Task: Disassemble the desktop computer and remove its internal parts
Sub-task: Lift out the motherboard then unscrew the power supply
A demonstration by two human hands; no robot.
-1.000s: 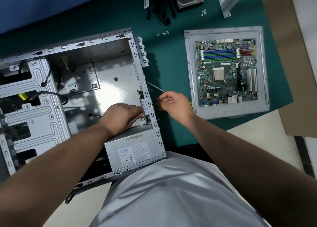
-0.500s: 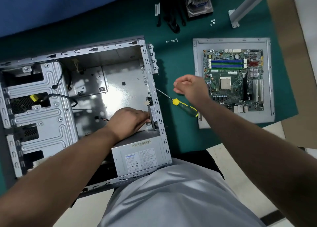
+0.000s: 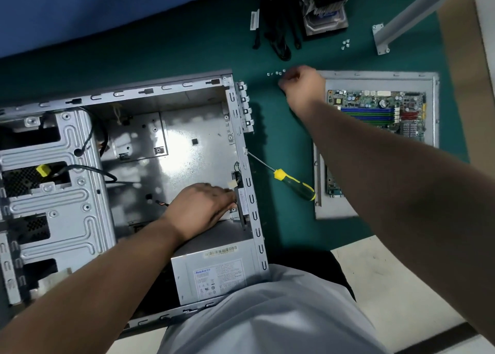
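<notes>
Green-matted surface (image 3: 187,51) carries the opened computer case (image 3: 166,88); left hand (image 3: 201,209) presses a small part at the rear wall — grip unclear; right hand (image 3: 301,81) curls closed beside loose screws (image 3: 276,73) — one nudge could scatter them; motherboard (image 3: 375,112) already out.

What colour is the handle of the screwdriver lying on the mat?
The screwdriver's handle is yellow and black, seen from the head view, lying on the green mat.

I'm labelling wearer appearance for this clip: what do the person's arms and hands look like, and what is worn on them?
Both forearms are bare up to the frame edge: no sleeves show. The left hand and right hand wear no gloves, and no watch, ring or wristband is visible. The torso below is covered by a light grey garment.
</notes>
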